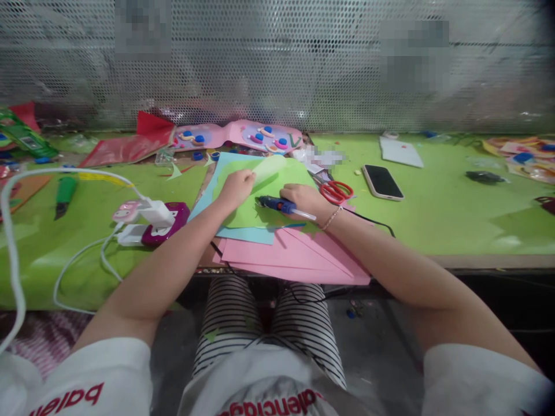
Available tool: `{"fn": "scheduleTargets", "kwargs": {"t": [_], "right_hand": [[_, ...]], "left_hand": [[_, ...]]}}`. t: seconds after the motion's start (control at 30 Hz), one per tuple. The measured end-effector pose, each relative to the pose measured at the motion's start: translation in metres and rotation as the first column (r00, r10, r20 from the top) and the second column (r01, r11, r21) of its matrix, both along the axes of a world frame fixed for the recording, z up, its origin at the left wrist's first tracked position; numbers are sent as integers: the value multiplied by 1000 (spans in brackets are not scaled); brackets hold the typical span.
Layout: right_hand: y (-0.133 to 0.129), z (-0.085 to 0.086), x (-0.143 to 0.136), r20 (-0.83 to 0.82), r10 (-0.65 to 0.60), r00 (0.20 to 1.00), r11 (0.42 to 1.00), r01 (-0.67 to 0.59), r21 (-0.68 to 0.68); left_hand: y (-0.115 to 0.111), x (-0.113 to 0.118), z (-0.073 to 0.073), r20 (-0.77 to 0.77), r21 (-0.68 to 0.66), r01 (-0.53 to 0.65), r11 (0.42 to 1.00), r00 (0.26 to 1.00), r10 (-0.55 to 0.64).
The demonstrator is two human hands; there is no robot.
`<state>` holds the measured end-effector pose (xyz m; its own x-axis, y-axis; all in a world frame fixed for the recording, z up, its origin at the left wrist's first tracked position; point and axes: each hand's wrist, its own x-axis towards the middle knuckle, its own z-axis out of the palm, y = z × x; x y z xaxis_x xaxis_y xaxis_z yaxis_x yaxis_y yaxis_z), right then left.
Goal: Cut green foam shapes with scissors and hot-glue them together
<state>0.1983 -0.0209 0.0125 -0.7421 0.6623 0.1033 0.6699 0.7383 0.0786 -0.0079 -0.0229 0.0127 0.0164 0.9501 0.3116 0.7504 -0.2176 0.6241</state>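
Cable (7,231), white & thick, loops in at far L & runs to a white plug (158,212) on a purple power strip (182,211). Green packet (29,136) w/ printed label lies at back L; a bit R of it & nearer, green-handled tool (66,192), dark tip twd the near edge of the green-topped bench (433,231). Red sheet (130,147) at the back, then pink card (236,134) w/ small blue, white & pink bits on it, up near the perforated metal panel (277,69).

Mid-bench, in front of the person: stack of paper, i.e. blue sheet (255,236) peeking out from under bright green sheet (238,216), pink sheets (281,257) at the near edge. L hand (236,188) is over the green sheet's L part, fingertips pinched on a pale green paper pc (269,171), which slants up & away to the R.

Just R of that, dk blue glue gun (277,203) is over the green sheet, nozzle pointing L, clear stick (303,214) out the back. R hand (303,199) is curled round the gun (handle hidden, so exact grip can't be seen); beaded bracelet (333,216) on that wrist.

Red-handled scissors (337,192) just beyond R wrist. Next, phone (384,182), screen dk, w/ white card (401,152) behind it. Further R, small dk bundle (483,177), then multicoloured pcs (524,157) at far R.
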Motion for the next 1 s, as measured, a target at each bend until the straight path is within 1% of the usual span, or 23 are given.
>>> {"fn": "scheduleTargets", "kwargs": {"t": [0.13, 0.47, 0.7, 1.0], "right_hand": [[0, 0, 0, 30, -30, 999, 1000, 30, 6], [-4, 5, 0, 65, -57, 996, 998, 57, 4], [-2, 2, 0, 44, -49, 998, 999, 49, -3], [-2, 2, 1, 13, -58, 998, 998, 58, -25]], "left_hand": [[0, 0, 0, 11, -6, 0, 1000, 1000, 0], [-2, 1, 2, 11, -20, 2, 1000, 1000, -2], [1, -2, -1, 16, -9, 5, 1000, 1000, -5], [-1, 0, 0, -11, -16, 12, 1000, 1000, -12]]}}
